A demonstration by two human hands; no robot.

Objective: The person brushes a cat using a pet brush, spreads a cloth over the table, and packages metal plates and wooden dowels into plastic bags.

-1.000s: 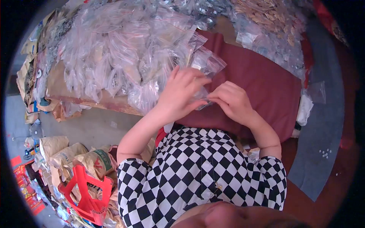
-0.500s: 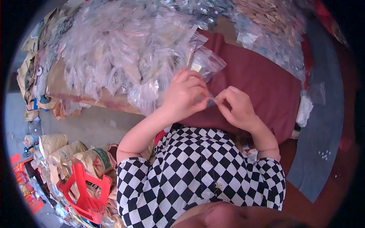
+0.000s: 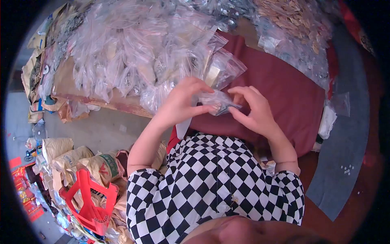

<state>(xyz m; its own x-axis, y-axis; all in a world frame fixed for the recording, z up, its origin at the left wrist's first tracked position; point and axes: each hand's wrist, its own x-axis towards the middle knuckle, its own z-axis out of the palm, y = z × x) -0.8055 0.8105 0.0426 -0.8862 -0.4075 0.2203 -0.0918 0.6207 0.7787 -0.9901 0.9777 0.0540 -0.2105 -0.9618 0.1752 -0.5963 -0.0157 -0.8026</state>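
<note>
My left hand (image 3: 185, 99) holds a small clear plastic bag (image 3: 219, 101), its thumb against the lower left of the bag and its fingers along the top. Small pale pieces show inside the bag near the thumb. Around the bag's right edge, the thumb and fingers of my right hand (image 3: 254, 110) are spread apart, the thumb tip at or touching the edge. Just above lies another clear bag (image 3: 227, 67) with a pale block-like item in it. Dark red cloth (image 3: 280, 89) lies beneath and beyond my right hand.
A large heap of clear bags (image 3: 118, 49) covers the table's left part. More bags and brown pieces (image 3: 288, 16) lie at the upper right. A red plastic stool (image 3: 87, 203) stands lower left beside paper sacks (image 3: 101, 166). A grey strip (image 3: 345, 162) lies at the right.
My right thumb and fingers have parted from their pinch. The small bag now shows more fully between my hands, and my left hand has shifted slightly left and opened wider around it.
</note>
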